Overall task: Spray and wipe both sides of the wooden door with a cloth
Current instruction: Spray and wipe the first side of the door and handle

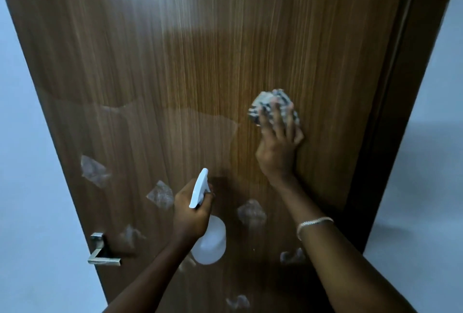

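Two hands busy, one job each. My right hand (278,137) lies flat on the door (175,67), fingers (265,117) spread over a bunched grey-and-white cloth (273,106), pressing it against the wood rather than pinching it. Palm heel touches the panel just below the wad. My left hand (193,212) is wrapped around the neck of a white spray bottle (209,240), nozzle pointing up at the door; whether a finger sits on the trigger I cannot tell.

Cloth sits right of centre, at mid-height, near the hinge-side edge. Several pale patches (160,195), looking like old sticker or tape residue, dot the lower panel below and left of the cloth, none under it now. Metal handle (102,250) low on the left edge.

Judgement on doing this well: keep the pressure even through the flat fingers, stroke along the vertical grain, overlap passes. Work downward toward the patches; they likely need a fresh spray and harder rubbing. Wipe around the handle. Watch for drips. Only this face is in hand; the other side is presumably not yet finished.
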Demonstrator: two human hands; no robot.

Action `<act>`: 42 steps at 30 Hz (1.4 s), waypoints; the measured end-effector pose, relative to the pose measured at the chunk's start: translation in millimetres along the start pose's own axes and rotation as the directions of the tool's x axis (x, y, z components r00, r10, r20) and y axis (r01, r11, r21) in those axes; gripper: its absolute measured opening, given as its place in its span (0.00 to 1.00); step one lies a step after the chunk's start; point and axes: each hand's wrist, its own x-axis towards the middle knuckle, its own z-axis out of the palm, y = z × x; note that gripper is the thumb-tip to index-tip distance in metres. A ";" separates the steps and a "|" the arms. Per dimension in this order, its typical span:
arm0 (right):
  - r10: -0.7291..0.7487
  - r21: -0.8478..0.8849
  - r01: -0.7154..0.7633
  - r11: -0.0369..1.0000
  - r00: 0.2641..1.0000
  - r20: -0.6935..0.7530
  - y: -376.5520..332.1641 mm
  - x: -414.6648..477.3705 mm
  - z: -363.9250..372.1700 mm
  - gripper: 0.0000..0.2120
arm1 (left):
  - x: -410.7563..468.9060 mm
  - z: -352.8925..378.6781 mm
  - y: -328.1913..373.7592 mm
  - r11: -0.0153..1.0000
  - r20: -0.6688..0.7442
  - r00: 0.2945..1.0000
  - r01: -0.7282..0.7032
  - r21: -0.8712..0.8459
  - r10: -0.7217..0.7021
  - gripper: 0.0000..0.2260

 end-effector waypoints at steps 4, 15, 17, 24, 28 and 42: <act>-0.462 -0.023 0.474 0.880 0.867 0.184 -31.5 -34.9 31.0 0.33 | 10.1 -9.0 -2.1 0.999 -0.014 1.000 -0.019 0.044 0.020 0.06; -0.160 0.032 0.158 0.987 0.984 0.082 -81.9 13.1 32.1 0.33 | 18.6 -46.4 -21.8 0.997 -0.085 0.995 -0.042 0.072 0.048 0.05; -0.452 0.017 0.461 0.887 0.861 0.234 -87.6 -22.1 49.3 0.35 | 20.7 -51.5 -23.5 0.996 -0.123 0.992 -0.011 0.084 0.022 0.08; -0.001 0.009 0.001 1.000 0.999 0.051 -74.7 -9.1 27.1 0.32 | 1.8 -92.0 -43.0 0.991 -0.134 0.991 -0.002 0.134 0.020 0.03; -0.165 0.085 0.156 0.984 0.980 0.114 -167.6 30.9 54.7 0.32 | 9.9 -107.5 -43.2 0.989 -0.164 0.986 0.018 0.144 0.006 0.04; -0.212 0.099 0.199 0.975 0.967 0.140 -244.1 36.9 82.0 0.33 | 29.4 -180.0 -63.5 0.981 -0.216 0.976 0.047 0.187 -0.006 0.10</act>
